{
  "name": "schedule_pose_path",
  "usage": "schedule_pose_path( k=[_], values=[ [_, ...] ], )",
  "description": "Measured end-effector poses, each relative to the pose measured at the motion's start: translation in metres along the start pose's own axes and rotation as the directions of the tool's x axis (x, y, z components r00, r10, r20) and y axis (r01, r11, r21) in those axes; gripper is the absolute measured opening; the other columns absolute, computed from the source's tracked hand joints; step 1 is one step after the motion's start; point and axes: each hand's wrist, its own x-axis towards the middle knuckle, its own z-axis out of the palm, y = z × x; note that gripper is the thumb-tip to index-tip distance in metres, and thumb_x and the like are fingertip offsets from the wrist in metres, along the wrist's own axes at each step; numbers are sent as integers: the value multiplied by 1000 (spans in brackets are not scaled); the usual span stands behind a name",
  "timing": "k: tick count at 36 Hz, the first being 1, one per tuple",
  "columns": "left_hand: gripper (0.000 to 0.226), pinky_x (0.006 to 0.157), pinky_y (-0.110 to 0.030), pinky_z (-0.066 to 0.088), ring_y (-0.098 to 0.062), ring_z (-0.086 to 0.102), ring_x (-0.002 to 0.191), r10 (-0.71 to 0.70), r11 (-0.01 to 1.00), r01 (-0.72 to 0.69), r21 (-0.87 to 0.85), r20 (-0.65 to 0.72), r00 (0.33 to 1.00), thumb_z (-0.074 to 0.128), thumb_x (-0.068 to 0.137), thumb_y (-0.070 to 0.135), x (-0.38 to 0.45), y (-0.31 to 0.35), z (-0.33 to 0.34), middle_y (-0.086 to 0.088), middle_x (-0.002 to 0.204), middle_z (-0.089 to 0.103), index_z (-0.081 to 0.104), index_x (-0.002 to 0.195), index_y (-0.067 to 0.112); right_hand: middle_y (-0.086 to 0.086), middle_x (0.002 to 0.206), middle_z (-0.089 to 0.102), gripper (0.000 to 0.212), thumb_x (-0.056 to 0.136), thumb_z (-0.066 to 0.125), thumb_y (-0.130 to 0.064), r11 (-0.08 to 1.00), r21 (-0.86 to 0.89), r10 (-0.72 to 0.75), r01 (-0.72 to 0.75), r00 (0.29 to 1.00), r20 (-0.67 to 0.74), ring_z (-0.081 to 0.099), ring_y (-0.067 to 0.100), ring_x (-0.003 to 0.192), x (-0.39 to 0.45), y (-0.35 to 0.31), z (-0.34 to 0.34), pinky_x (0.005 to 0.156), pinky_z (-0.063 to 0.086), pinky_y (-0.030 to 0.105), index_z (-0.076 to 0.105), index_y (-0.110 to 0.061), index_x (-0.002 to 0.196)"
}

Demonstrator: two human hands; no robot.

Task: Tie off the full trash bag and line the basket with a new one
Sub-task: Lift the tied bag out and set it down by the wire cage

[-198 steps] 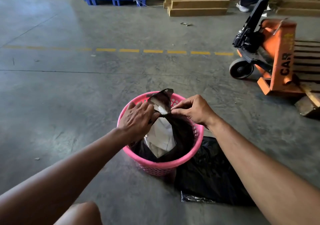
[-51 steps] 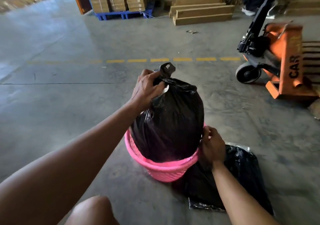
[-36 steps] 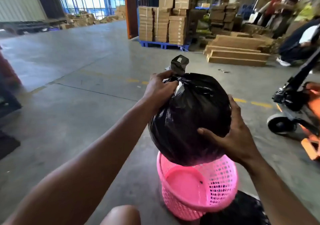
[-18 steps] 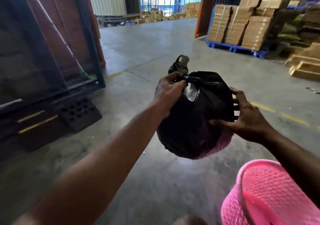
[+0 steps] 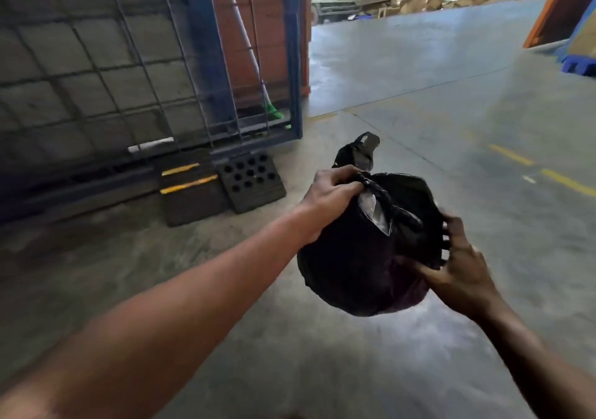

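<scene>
The full black trash bag [image 5: 358, 257] hangs in the air above the concrete floor, its neck knotted and a loose tail sticking up. My left hand [image 5: 332, 192] grips the bag at the knot. My right hand [image 5: 458, 270] cups the bag's lower right side with fingers spread against the plastic. White paper shows through a gap near the neck. The pink basket and the flat new bag are out of view.
A blue metal cage [image 5: 200, 73] with wire mesh stands at the left. Black rubber ramp blocks [image 5: 222, 186] with yellow stripes lie at its foot. Yellow dashes [image 5: 541, 173] run across the grey floor at right. A blue pallet [image 5: 580, 66] sits far right.
The bag was tied, lifted out of the pink basket and carried to the left. My view swung left with it, so the basket and pallet jack have left the frame.
</scene>
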Motion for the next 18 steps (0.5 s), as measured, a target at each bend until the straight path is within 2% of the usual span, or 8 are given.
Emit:
schedule_pose_path(
  k=[2,3,6,11,16,18],
  values=[
    [19,109,-34,49,-16,64,118,-27,998,30,46,-78,997,63,81,33,17,-22,-21,-6,119,72,78,90,36,-11,115,70,100,65,91,-42,1000,30,-11,10,1000,22,71,25,103,23,5,38,86,56,40,31,-44,145],
    [22,110,-38,50,-18,64,119,-38,997,46,63,-120,992,63,79,35,23,-33,-33,-8,121,71,79,94,35,-8,115,71,100,66,91,-41,999,49,-11,9,999,37,71,26,102,34,6,57,86,56,40,31,-44,146],
    [20,104,-39,54,-19,72,105,-58,996,69,49,-193,979,63,84,22,48,-65,-75,-8,108,79,80,95,24,-8,117,70,100,67,91,-41,992,119,-42,30,994,97,69,25,105,75,8,121,87,54,37,30,-44,146],
    [18,93,-37,53,-14,68,88,-105,992,118,32,-271,957,64,79,23,87,-106,-140,7,87,77,79,79,32,-3,129,65,100,66,90,-44,979,201,-67,35,986,153,65,22,113,134,8,207,85,45,26,30,-43,146],
    [19,92,-35,52,-21,68,93,-115,993,115,-20,-351,929,63,79,17,129,-138,-191,-3,94,76,80,81,25,-3,141,59,103,65,86,-50,970,237,-98,60,983,155,59,22,127,189,1,273,100,49,34,28,-42,149],
    [21,85,-28,52,-14,67,85,-98,993,114,22,-371,924,61,85,13,149,-149,-210,1,88,74,78,81,24,-2,143,58,103,65,84,-51,962,265,-109,66,983,150,58,21,128,211,-2,294,103,50,37,26,-44,149]
  ],
)
